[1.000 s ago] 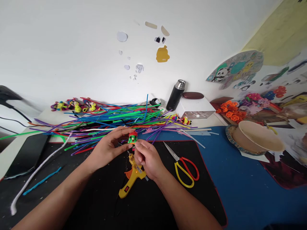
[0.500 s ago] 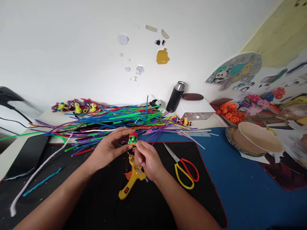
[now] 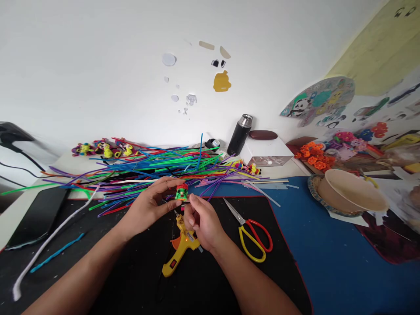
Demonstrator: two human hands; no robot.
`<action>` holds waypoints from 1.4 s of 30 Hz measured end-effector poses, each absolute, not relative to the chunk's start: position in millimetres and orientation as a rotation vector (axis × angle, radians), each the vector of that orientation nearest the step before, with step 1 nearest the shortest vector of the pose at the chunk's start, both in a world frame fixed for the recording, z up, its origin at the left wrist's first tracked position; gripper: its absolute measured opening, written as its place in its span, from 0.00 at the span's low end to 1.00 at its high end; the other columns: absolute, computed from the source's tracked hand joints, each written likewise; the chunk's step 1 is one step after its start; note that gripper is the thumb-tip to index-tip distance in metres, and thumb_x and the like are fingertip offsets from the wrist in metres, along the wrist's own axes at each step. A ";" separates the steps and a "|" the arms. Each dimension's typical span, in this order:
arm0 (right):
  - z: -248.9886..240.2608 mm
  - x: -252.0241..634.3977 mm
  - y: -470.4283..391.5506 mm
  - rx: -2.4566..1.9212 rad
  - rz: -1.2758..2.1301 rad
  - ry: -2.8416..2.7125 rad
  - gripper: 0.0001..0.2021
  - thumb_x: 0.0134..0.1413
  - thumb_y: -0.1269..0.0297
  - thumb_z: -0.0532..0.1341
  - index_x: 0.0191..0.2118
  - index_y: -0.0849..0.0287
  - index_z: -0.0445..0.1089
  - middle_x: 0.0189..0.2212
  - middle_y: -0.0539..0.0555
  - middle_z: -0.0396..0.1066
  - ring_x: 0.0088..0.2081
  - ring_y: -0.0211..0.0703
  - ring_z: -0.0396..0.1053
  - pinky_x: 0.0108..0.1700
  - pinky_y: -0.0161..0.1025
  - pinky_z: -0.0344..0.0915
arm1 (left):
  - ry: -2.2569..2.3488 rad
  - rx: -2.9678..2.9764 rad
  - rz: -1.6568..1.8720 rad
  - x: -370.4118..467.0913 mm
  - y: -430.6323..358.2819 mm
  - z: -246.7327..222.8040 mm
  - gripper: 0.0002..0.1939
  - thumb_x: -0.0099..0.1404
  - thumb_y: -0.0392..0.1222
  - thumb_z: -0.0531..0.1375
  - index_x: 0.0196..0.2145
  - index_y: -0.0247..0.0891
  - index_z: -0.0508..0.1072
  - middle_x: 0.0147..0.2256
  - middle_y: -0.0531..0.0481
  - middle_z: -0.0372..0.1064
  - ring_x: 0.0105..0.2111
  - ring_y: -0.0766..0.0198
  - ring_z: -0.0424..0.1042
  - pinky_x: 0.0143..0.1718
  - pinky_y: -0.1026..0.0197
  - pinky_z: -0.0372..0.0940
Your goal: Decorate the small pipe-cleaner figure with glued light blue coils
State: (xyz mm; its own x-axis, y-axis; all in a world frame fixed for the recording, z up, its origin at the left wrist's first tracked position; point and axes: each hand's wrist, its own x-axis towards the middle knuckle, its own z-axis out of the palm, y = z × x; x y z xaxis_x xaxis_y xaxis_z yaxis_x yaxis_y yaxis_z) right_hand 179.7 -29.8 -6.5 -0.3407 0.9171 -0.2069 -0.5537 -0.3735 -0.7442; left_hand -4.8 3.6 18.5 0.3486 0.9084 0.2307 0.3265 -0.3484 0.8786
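with left hand (image 3: 147, 205), pinching small red-and-green figure (image 3: 181, 192), thumb under and fingers over; with right hand (image 3: 201, 223) curled close by at 4 o'clock, impossible to make out whether grasping anything. found towards 7 o'clock from view centre, raised over black mat (image 3: 205, 284). better to go gently with the pinch, likely too soft to take squeezing, and to brace one wrist against the mat for steadiness. steer clear of yellow glue gun (image 3: 180, 253), lying at 6 o'clock with light lit, especially of nozzle (image 3: 176, 214), probably hot.

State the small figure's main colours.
The small figure is red on top, green below, with orange at its base; head view.
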 end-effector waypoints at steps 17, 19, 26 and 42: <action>-14.3 178.7 -27.3 -0.785 1.812 -0.661 0.27 0.53 0.36 0.71 0.36 0.58 0.72 0.14 0.40 0.57 0.15 0.31 0.43 0.21 0.36 0.38 | 1.060 1.832 1.034 -6.8 -1.4 14.4 0.23 0.70 0.53 0.68 0.60 0.51 0.77 0.58 0.42 0.72 0.60 0.47 0.72 0.59 0.48 0.73; -12.6 179.7 -27.3 -0.791 1.786 -0.676 0.27 0.54 0.36 0.70 0.39 0.60 0.75 0.14 0.40 0.56 0.16 0.31 0.42 0.21 0.35 0.38 | 1.088 1.814 1.065 -8.2 -6.5 14.0 0.23 0.70 0.53 0.68 0.61 0.51 0.76 0.58 0.43 0.72 0.60 0.47 0.73 0.60 0.46 0.73; -6.3 182.0 -31.6 -0.783 1.689 -0.740 0.23 0.58 0.43 0.70 0.41 0.61 0.79 0.15 0.40 0.54 0.17 0.30 0.43 0.22 0.35 0.40 | 1.256 1.812 1.085 -34.5 -28.9 7.5 0.25 0.69 0.55 0.68 0.61 0.50 0.76 0.57 0.43 0.73 0.60 0.46 0.74 0.62 0.44 0.71; -31.2 212.3 -84.9 -0.987 1.435 -0.663 0.20 0.58 0.46 0.71 0.37 0.61 0.77 0.15 0.40 0.50 0.18 0.31 0.43 0.23 0.35 0.39 | 1.516 1.964 0.866 -83.5 -58.8 -27.2 0.23 0.69 0.55 0.64 0.56 0.42 0.78 0.56 0.41 0.77 0.55 0.48 0.77 0.61 0.46 0.71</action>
